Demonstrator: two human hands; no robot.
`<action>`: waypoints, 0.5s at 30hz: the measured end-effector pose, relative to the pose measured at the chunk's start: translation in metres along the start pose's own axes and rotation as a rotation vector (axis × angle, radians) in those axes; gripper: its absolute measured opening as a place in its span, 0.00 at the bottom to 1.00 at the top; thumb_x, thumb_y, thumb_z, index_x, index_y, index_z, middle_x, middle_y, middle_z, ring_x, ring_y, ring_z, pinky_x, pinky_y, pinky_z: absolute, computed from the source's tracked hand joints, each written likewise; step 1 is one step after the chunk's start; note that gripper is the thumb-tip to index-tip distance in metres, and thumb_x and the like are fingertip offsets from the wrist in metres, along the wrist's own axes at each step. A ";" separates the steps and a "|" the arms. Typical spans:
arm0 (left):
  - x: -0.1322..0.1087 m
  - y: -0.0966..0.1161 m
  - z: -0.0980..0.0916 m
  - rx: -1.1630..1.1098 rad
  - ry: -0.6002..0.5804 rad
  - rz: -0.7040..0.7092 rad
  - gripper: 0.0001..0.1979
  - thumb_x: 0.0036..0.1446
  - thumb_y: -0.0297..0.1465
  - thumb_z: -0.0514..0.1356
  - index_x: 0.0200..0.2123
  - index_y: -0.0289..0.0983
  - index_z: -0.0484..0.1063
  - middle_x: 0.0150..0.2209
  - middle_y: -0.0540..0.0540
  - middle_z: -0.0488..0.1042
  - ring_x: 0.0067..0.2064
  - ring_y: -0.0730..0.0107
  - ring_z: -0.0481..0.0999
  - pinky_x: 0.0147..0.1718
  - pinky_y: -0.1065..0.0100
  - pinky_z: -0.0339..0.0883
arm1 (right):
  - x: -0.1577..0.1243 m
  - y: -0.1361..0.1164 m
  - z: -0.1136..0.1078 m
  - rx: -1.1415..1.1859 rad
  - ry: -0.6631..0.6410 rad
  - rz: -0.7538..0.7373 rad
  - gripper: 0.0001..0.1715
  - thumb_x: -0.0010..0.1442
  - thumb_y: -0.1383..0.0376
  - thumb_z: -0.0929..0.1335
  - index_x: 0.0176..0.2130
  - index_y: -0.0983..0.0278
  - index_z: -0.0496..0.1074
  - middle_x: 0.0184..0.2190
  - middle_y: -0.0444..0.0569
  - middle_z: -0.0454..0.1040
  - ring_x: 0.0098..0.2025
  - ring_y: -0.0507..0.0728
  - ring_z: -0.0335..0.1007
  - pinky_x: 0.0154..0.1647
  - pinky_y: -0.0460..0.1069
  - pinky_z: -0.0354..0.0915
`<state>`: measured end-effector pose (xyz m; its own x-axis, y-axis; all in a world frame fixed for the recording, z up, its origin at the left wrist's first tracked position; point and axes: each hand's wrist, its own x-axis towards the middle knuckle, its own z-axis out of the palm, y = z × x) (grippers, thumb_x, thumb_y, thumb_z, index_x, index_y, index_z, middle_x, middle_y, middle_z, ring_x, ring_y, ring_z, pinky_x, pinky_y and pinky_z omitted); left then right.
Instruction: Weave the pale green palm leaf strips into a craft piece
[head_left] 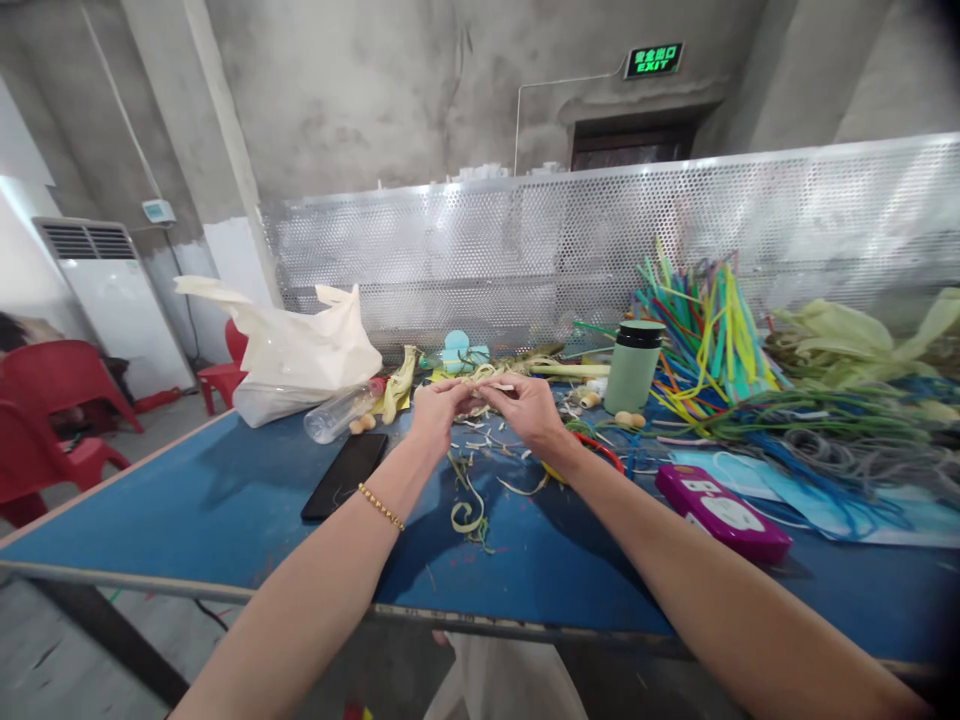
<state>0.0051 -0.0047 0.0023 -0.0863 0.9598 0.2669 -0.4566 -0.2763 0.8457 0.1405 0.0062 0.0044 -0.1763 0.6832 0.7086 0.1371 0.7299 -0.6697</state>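
Observation:
Both my hands meet over the middle of the blue table (187, 500). My left hand (439, 412) is closed, its fingertips at a pale, thin strip (504, 387) that looks like plant husk. My right hand (534, 412) pinches the same strip between thumb and fingers; how far it runs behind the fingers is hidden. Below the hands lie curled fibre scraps (468, 512) and short green shreds. A pale dry husk (401, 385) rests just left of my left hand. More husks and stalks (574, 370) lie behind the hands.
On the left are a black phone (345, 476), a clear bottle (337, 415) and a white plastic bag (304, 350). A green jar (634, 368), a magenta box (721, 512), colourful strips (720, 335) and coiled cords (817, 460) sit right. A perforated metal panel (465, 250) stands behind.

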 end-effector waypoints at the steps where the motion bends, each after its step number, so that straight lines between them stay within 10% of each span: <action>1: -0.001 0.001 0.001 0.002 0.005 -0.001 0.05 0.40 0.25 0.68 0.26 0.30 0.77 0.27 0.42 0.78 0.29 0.68 0.78 0.38 0.64 0.72 | 0.000 0.000 0.000 0.009 0.002 0.008 0.13 0.52 0.57 0.71 0.31 0.64 0.79 0.30 0.49 0.80 0.32 0.57 0.76 0.36 0.50 0.70; 15: -0.003 0.000 0.002 0.029 -0.098 0.000 0.10 0.39 0.29 0.70 0.28 0.30 0.79 0.28 0.42 0.79 0.28 0.67 0.78 0.40 0.60 0.72 | 0.002 0.012 0.000 -0.005 0.117 0.126 0.13 0.52 0.58 0.70 0.31 0.65 0.74 0.26 0.48 0.78 0.23 0.54 0.73 0.23 0.48 0.70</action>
<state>0.0070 -0.0073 0.0025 0.0008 0.9508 0.3098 -0.4302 -0.2794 0.8584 0.1421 0.0164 -0.0021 -0.0423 0.7671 0.6401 0.1558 0.6379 -0.7542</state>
